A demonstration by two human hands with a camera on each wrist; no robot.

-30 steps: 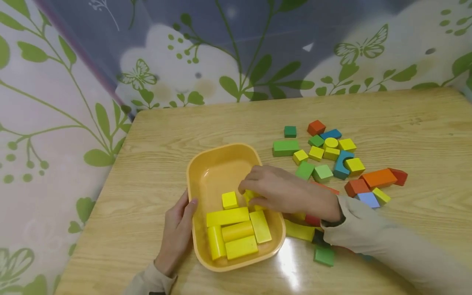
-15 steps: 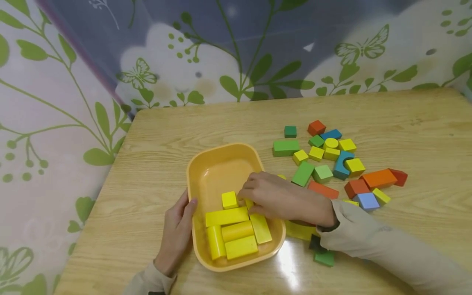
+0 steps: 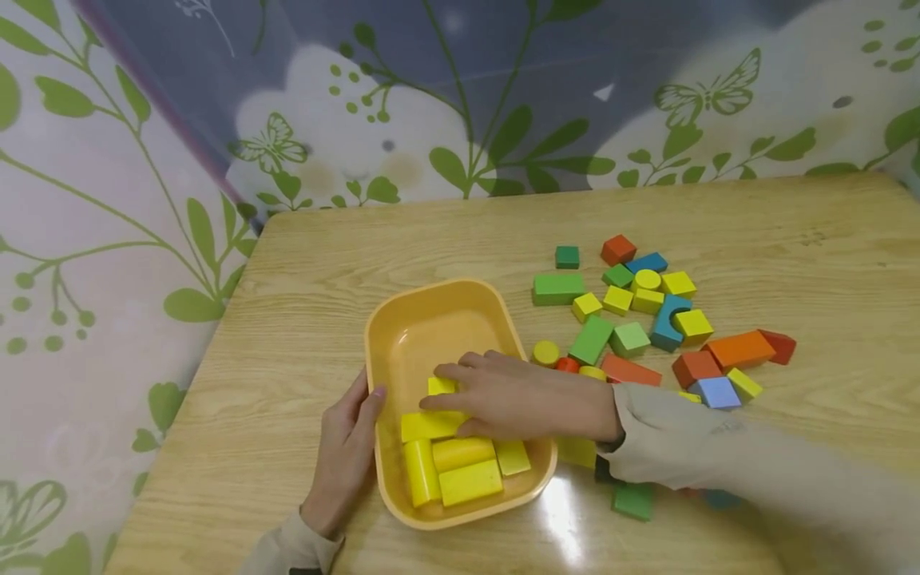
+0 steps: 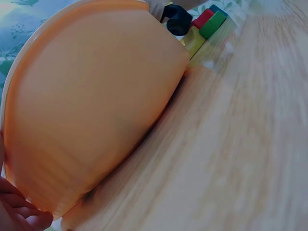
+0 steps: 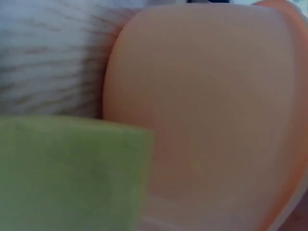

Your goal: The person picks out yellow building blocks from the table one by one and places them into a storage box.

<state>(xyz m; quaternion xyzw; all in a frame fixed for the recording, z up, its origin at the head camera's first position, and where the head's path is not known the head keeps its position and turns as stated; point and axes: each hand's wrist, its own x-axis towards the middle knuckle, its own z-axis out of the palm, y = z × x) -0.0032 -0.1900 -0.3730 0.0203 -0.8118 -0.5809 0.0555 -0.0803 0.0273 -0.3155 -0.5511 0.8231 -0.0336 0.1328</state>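
My left hand (image 3: 345,447) holds the left side of an orange plastic tray (image 3: 370,343), thumb over its rim. In the left wrist view, curled fingers (image 4: 26,211) lie at the tray's outer wall (image 4: 96,96). Inside the tray, my right hand (image 3: 513,395) is spread over the yellow blocks, its fingers fairly straight. Fingertips lie at a yellow cube (image 3: 441,386) and across a long yellow block (image 3: 420,426). Below them lie a yellow cylinder (image 3: 422,473), a half-round yellow block (image 3: 460,454) and yellow rectangular blocks (image 3: 470,481). What lies under the palm is hidden.
Several loose coloured blocks lie right of the tray, among them a green block (image 3: 558,289), a blue arch (image 3: 668,322) and an orange block (image 3: 740,349). A yellowish-green block (image 5: 72,178) is close to the right wrist camera. Behind the table (image 3: 323,255) stands a patterned wall.
My right hand has moved left across the tray, from pinching a small yellow block to spread fingers over the blocks. A yellow and a red cylinder outside the tray have come into view. Left hand unchanged.
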